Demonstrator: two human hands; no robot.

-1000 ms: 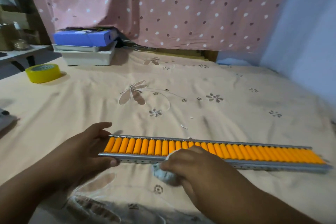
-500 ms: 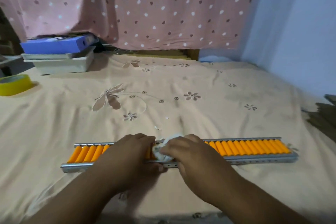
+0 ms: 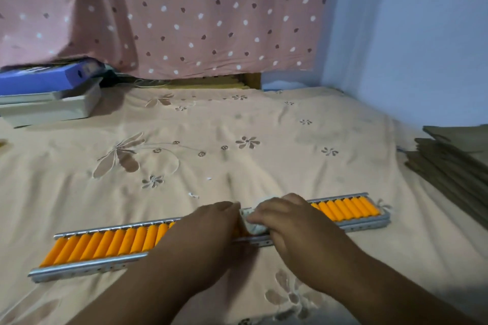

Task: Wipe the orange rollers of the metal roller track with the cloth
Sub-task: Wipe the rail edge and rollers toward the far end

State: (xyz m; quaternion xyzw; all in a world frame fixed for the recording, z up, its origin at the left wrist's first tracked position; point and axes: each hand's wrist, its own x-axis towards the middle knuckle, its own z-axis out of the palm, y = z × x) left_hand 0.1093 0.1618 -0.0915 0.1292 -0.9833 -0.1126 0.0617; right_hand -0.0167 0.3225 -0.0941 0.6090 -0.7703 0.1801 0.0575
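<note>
At the far left edge of the bed [image 3: 264,124], a blue box [image 3: 45,79] sits on a pale flat case [image 3: 52,109], both rigid and square-cornered, well apart from the work. The bed is covered in a soft peach sheet with cut-out flower embroidery, and it wrinkles and gives under load.

The metal roller track [image 3: 87,268] lies along the near edge, its left end nearer the camera and its right end angled away. Its rails are thin, shiny, perforated steel; the orange rollers [image 3: 111,244] between them are smooth plastic cylinders packed side by side.

The left hand [image 3: 208,235] lies flat across the middle of the track, fingers together and curved over the far rail, pressing down rather than gripping. Just to its right, the right hand [image 3: 287,221] is curled tight around a crumpled whitish cloth [image 3: 254,225], bunched into a wad and pressed on the rollers.

The likeliest trouble is that the rollers spin freely, so the cloth may roll them rather than scrub them. On the yielding sheet, a hard stroke could also slide or tip the track if the left hand eases off. The rail edges could snag the cloth.

Dark folded cardboard [image 3: 454,161] is stacked at the right edge, close to the track's right end.
</note>
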